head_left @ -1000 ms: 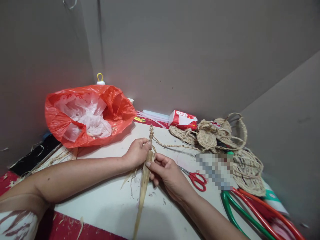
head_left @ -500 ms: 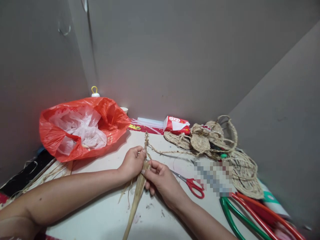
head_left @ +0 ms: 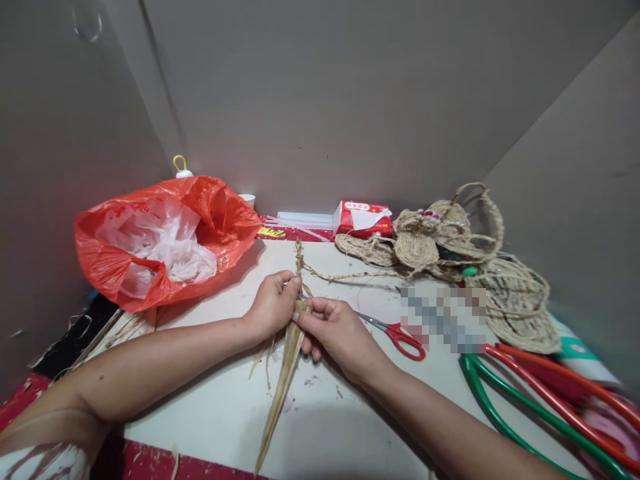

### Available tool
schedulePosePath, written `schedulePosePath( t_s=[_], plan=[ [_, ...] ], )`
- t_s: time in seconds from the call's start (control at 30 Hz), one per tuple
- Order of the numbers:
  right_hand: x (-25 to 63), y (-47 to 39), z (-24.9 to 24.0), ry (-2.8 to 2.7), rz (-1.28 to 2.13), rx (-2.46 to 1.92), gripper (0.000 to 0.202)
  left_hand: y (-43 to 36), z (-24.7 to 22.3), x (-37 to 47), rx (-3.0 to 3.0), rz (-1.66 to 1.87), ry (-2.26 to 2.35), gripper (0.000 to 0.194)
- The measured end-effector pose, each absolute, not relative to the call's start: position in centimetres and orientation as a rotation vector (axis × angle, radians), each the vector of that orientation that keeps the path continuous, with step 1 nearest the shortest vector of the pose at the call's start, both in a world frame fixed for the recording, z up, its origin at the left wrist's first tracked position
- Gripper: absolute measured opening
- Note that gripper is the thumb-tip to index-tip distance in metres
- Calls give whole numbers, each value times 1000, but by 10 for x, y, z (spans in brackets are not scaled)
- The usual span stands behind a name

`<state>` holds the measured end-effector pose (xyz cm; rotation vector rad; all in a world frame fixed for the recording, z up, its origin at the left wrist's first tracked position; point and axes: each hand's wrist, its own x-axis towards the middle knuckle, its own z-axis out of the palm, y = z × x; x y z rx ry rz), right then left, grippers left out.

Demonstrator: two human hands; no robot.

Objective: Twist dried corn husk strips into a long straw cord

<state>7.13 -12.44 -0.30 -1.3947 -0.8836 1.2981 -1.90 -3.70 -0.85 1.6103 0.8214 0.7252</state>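
Observation:
A long, flat, dried tan leaf strip point(head_left: 281, 393) hangs down toward me, its top end pinched by my right hand point(head_left: 333, 330). Just above and to the left, my left hand point(head_left: 274, 300) is closed on the lower part of a braided straw cord point(head_left: 299, 257). The cord's knotted tip stands up past my fingers, and one length of it runs right along the table to the woven straw pieces point(head_left: 417, 250). Loose thin fibres dangle under my left hand. The exact join between strip and cord is hidden by my fingers.
Red-handled scissors point(head_left: 406, 341) lie right of my right hand. Larger tools with green handles point(head_left: 493, 387) and red handles point(head_left: 530, 387) rest farther right. A red plastic bag point(head_left: 245, 217) with white plastic inside sits left; a red tissue pack point(head_left: 350, 219) stands at the back.
The view has tilted down and shifted slightly, so more of the table's near edge shows. The leaf strip looks wider and more spread near my right hand. Both hands keep their hold.

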Motion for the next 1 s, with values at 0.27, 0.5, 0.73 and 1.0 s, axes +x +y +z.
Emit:
schedulePosePath(
  t_s=[0.27,0.5,0.73,1.0],
  plan=[
    [76,-122,0,-851,1267,-1451,14,-37,-2,-18,1339,656,745,29],
    [89,-120,-3,-808,1303,-1336,15,-31,1,-20,1185,611,671,33],
    [87,-124,1,-822,1352,-1270,18,-32,1,-22,1381,732,737,32],
    [76,-124,0,-925,1310,-1390,14,-36,0,-21,1565,754,820,36]
  ],
)
